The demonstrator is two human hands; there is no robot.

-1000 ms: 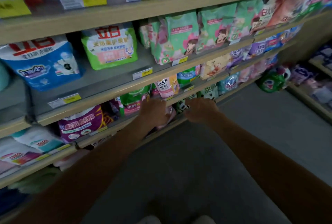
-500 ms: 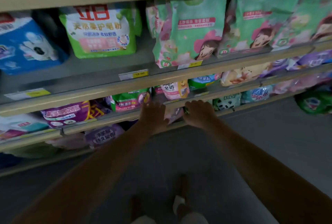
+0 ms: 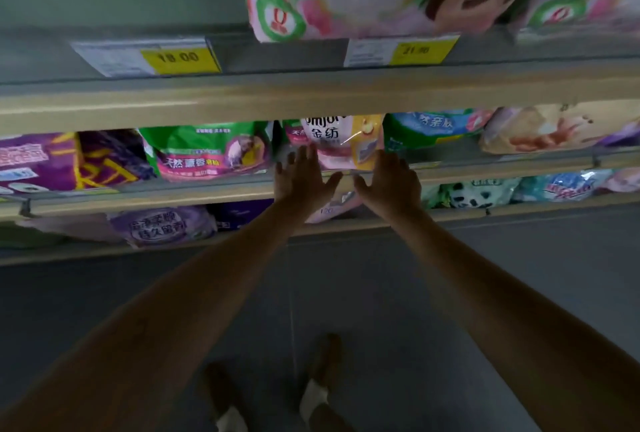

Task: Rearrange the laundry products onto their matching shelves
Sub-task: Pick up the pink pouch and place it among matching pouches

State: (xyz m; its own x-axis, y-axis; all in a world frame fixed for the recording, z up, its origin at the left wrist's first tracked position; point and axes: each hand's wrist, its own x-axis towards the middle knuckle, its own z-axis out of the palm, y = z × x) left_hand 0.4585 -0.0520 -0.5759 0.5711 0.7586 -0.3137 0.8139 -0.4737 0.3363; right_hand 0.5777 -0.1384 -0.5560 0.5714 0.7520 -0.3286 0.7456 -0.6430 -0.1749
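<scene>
left hand (image 3: pixel 300 179) and right hand (image 3: pixel 392 179) lay straight, spread fingers against a glossy, soft pink pouch (image 3: pixel 341 141) at the wooden shelf's (image 3: pixel 173 193) front edge.

Both arms stretched forward; left hand (image 3: pixel 300 179) and right hand (image 3: pixel 390 181) side by side, fingers straight, spread

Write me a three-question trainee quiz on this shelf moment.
1. True or false: the left hand clutches a bottle.
2. Straight fingers of the left and right hand reach which item? A box, B pink pouch, C towel.
3. Fill in: the panda pouch lies ___ than the pink pouch.
Key: 1 false; 2 B; 3 lower.
</scene>
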